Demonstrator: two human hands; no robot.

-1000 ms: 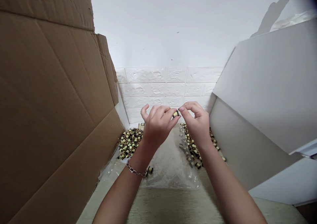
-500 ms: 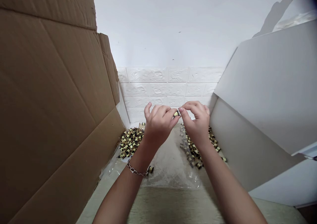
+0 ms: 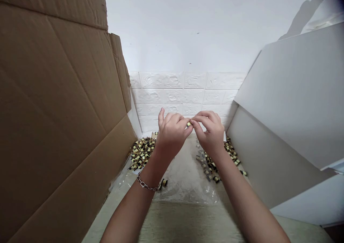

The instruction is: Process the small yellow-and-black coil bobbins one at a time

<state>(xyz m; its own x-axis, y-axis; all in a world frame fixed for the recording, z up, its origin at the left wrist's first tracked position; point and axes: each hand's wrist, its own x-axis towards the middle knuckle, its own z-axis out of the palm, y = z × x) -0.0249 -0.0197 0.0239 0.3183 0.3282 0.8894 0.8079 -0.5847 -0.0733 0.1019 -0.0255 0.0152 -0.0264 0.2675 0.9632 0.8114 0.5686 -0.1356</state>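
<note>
A small yellow-wrapped coil with dark ends (image 3: 189,124) is pinched between the thumb and forefinger of my left hand (image 3: 172,134), whose little finger sticks up. My right hand (image 3: 211,134) has its thumb and forefinger closed on the coil's right end, and its fingertips cover that end. Beneath my left hand lies a heap of similar coils with thin brown wires (image 3: 142,153). A second heap of coils (image 3: 232,151) is partly hidden behind my right hand and forearm.
A clear plastic bag (image 3: 185,178) lies flat on the table (image 3: 188,221). A loose coil (image 3: 164,182) rests near my left wrist. Tall brown cardboard (image 3: 61,103) stands left, a white box (image 3: 290,103) right, and a white brick-patterned wall (image 3: 163,80) behind.
My right hand has shifted slightly left, closer to my left hand, and its fingers now cover the coil end that showed pale pins. The coil remains in my left hand.
</note>
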